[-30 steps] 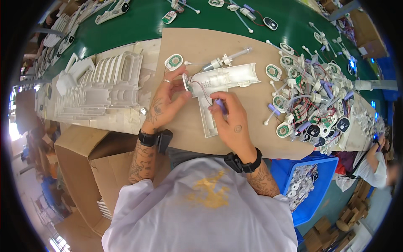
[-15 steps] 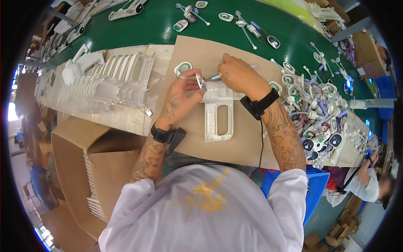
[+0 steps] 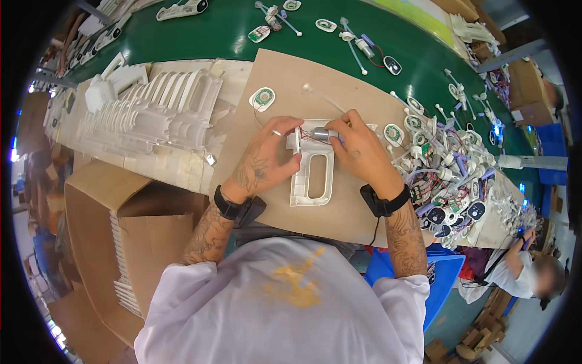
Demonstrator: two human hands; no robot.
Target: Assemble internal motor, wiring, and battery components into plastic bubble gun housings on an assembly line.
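Observation:
A white plastic housing half with a looped handle [image 3: 295, 189] lies on brown paper below both hands. My left hand [image 3: 259, 162] pinches a small white oval panel [image 3: 297, 139], seen edge-on, at the housing's upper left. My right hand [image 3: 365, 155] grips a small silver motor [image 3: 321, 133] over the upper part of the housing. Thin wires run between panel and motor. Beyond the hands, a pale thin tube [image 3: 327, 99] with a round tip sticks out. An oval piece with a green circuit board [image 3: 263, 98] lies on the paper above my left hand.
Stacked white housings [image 3: 170, 106] stand on the left. A heap of wired motor assemblies [image 3: 451, 164] covers the right side. Across the back runs a green conveyor belt [image 3: 224, 36] with scattered parts. A cardboard box [image 3: 154, 242] sits lower left, a blue bin [image 3: 445, 273] lower right.
My right hand has come down and toward me with the motor, onto the housing. My left hand has lowered slightly with the panel, now edge-on at the housing. The tube beyond them has come into view.

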